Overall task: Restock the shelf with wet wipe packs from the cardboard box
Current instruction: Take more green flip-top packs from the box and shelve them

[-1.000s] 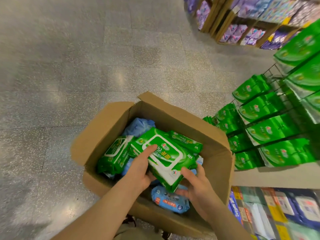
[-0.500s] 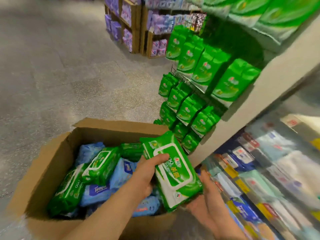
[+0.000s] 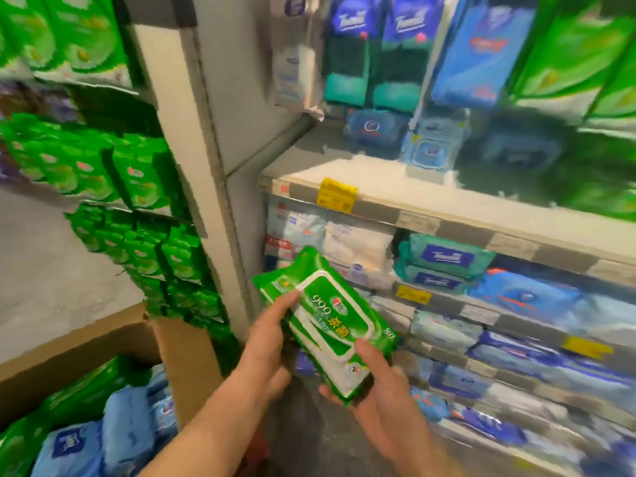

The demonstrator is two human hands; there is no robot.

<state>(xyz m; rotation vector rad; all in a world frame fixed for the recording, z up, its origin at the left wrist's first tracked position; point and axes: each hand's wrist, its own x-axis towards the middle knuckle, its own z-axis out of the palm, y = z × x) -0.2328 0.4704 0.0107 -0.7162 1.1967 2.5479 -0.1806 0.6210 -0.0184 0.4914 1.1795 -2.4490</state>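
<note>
A flat green plastic wet wipe pack with a white flip lid (image 3: 325, 325) is held between both hands in front of the shelving, clear of the box. The left hand (image 3: 265, 342) is curled round the pack's upper left edge, its fingers (image 3: 287, 302) laid on the printed face beside the lid. The right hand (image 3: 373, 383) cradles the lower end from beneath, with the thumb (image 3: 366, 352) pressed on the face; the fingers under the pack are hidden. The pack is tilted, its long axis running from upper left to lower right.

Just behind it stands the tiered store shelf with price-label strips along its front edges (image 3: 423, 220), its rows filled with white, teal and blue packs. The upper board appears bare near its front left, with blue packs further back; blur prevents certainty. At lower left the open brown cardboard box (image 3: 86, 342) is seen, holding further green and blue packs.

The step in hand is judged to be carriage to the shelf. It is best done by levelling the pack, matching it to a row of like product, and sliding it in label outward with support kept underneath until the board bears it. Neighbouring packs could be dislodged by a hurried push.
</note>
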